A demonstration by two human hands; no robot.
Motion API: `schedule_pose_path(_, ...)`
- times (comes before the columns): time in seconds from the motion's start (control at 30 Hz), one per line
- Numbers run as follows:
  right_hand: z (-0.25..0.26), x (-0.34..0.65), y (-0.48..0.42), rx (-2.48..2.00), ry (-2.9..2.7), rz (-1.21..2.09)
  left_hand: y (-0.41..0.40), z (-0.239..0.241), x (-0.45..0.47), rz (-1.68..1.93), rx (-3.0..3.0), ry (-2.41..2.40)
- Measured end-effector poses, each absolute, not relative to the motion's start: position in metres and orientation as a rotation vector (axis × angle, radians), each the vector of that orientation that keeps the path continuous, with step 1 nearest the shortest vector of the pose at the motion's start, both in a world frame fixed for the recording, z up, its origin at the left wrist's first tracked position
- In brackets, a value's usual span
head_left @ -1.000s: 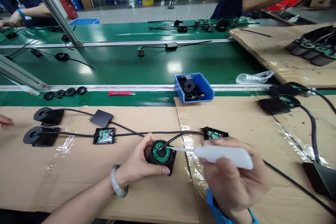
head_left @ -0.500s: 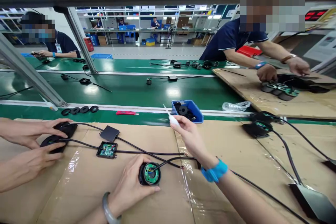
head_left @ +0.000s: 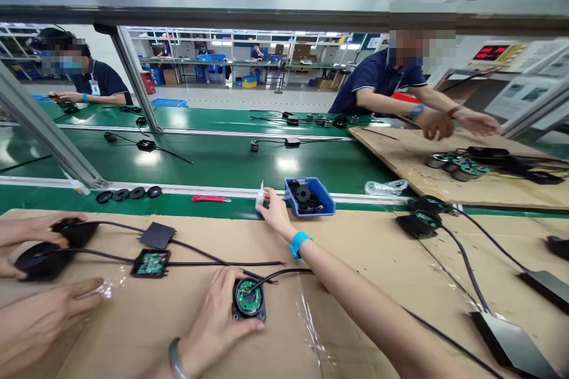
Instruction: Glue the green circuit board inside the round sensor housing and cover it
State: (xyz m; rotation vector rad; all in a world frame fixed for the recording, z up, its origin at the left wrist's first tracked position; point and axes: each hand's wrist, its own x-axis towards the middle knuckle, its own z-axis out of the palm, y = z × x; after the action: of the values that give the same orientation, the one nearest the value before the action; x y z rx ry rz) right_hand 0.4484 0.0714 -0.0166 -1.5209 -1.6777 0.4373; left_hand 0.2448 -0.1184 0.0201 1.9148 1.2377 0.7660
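My left hand (head_left: 217, 315) grips a round black housing (head_left: 262, 312) low in the middle of the head view. A green circuit board (head_left: 249, 297) with small coloured wires sits inside it, and a black cable runs off to the right. My right hand (head_left: 276, 214), reaching far forward, pinches a small white dropper bottle (head_left: 259, 198). The bottle is upright with its nozzle up, at the far edge of the cardboard and left of a blue bin (head_left: 326, 212) of black rings.
At left, another person's hands (head_left: 48, 320) work by black round housings (head_left: 42, 263). Their cables join a black box with a circuit board (head_left: 151, 263) and a black cover (head_left: 157, 235). A red cutter (head_left: 211, 198) and black rings (head_left: 121, 195) lie behind. Cabled housings (head_left: 420, 225) lie right.
My right hand has moved forward and left, and the bottle has turned from tilted to upright. My left hand keeps the housing. One co-worker's hand at left has come away from the near housing.
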Motion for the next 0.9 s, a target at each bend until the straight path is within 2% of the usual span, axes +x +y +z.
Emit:
schedule_pose_path(0.23,0.029,0.53,0.066,-1.582,-1.827,0.058,-0.114,0.016,0.213,0.889,1.928,1.231)
schedule_pose_path(0.43,0.041,0.57,0.062,-1.589,-1.852,0.015,-0.1,0.041,0.213,0.926,2.02,1.241)
schedule_pose_path(0.57,0.058,0.549,0.025,-1.437,-1.799,0.044,-0.096,0.05,0.221,0.962,2.0,1.233)
schedule_pose_path(0.7,0.073,0.493,-0.047,-1.161,-1.864,0.217,-0.105,0.049,0.239,1.043,1.768,1.15)
schedule_pose_path(0.9,0.064,0.431,-0.116,-0.858,-1.864,0.401,-0.123,0.053,0.268,1.19,1.299,0.944)
